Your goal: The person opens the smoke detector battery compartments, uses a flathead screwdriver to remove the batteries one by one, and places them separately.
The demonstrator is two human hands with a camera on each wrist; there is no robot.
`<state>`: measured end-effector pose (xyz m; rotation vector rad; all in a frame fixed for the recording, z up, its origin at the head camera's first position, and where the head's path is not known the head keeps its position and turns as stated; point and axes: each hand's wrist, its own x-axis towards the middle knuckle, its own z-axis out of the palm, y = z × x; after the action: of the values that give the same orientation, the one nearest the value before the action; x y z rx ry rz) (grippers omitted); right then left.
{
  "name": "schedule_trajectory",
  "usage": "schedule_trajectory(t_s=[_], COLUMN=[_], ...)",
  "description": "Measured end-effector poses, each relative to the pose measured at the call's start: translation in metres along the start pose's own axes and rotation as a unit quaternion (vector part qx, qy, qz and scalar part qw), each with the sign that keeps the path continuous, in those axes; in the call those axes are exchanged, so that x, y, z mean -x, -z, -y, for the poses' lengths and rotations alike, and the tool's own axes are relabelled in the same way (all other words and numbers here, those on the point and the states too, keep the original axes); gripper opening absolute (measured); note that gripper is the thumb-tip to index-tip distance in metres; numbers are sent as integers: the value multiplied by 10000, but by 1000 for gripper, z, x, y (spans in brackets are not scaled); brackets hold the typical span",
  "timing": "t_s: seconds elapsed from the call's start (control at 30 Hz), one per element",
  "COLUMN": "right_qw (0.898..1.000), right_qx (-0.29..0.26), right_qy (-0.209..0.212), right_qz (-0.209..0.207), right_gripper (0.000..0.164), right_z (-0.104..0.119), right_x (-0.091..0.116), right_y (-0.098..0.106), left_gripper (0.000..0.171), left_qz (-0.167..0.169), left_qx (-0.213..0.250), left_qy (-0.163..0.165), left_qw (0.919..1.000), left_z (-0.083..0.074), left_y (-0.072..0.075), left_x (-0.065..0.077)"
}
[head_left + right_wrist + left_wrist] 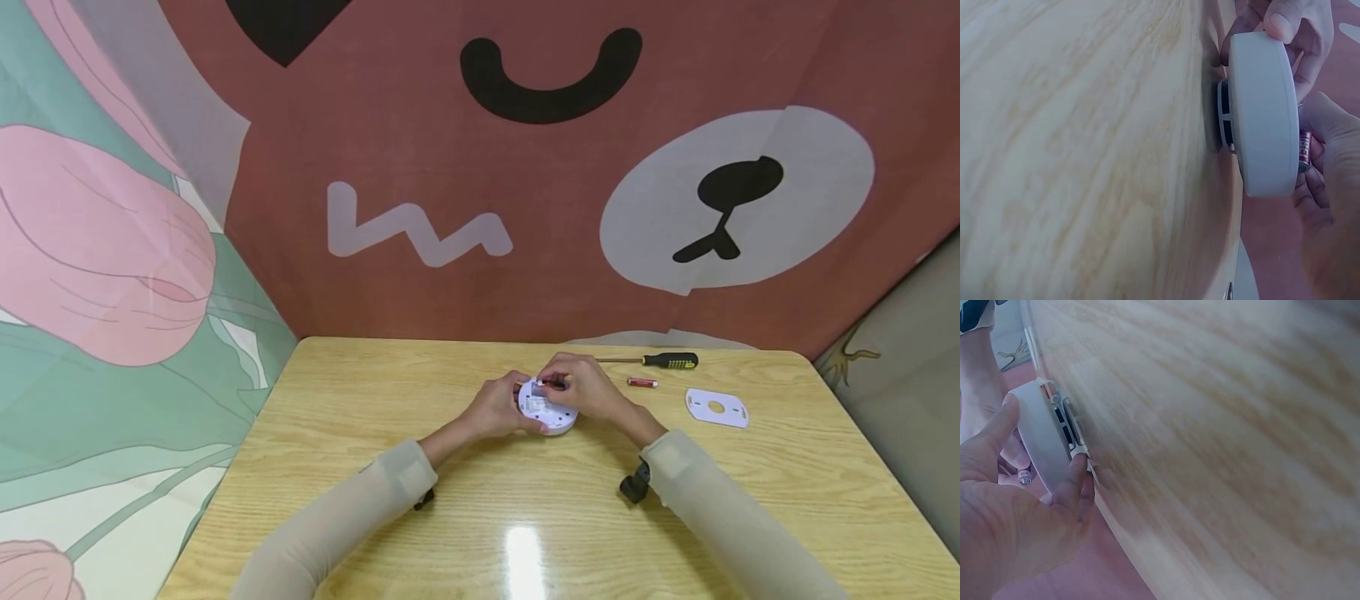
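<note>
A round white smoke detector [553, 419] is held by its edge in my left hand [497, 406], its back with a label and battery slot facing up. In the left wrist view, the thumb and fingers of that hand span the white casing [1038, 428], and slots show on its underside close over the tabletop. My right hand [588, 388] pinches a small red battery [1305, 151] at the detector's back. One metal end of this battery [1024, 477] shows in the left wrist view.
Behind the right hand lies a screwdriver [671, 361] with a black and yellow handle. A second red battery [642, 382] and a white mounting plate [731, 414] with a central hole lie to the right on the wooden table [360, 392]. A printed cloth [420, 300] hangs behind the table.
</note>
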<state>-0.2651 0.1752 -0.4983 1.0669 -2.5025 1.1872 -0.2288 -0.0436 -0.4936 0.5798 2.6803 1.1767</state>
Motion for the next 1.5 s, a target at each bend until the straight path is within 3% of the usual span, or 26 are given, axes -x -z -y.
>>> schedule_trajectory(t_s=[0.37,0.8,1.1,1.5], right_qw=[10000,9992,9991,9971], right_qx=[17,313,377,687], right_qy=[-92,245,-36,38], right_qz=[31,-94,-182,-327], right_gripper=[19,18,16,19], right_z=[-3,-6,-12,-24], right_x=[5,15,30,51], right_y=[11,29,44,65], left_gripper=[86,87,87,87], left_qz=[34,37,-5,-49], left_qx=[-81,-31,-25,57], left_qy=[81,141,164,137], left_qw=[9999,9999,9999,9999], left_z=[-2,-2,-1,2], left_y=[1,0,-2,-3], left_x=[1,-1,-1,-2])
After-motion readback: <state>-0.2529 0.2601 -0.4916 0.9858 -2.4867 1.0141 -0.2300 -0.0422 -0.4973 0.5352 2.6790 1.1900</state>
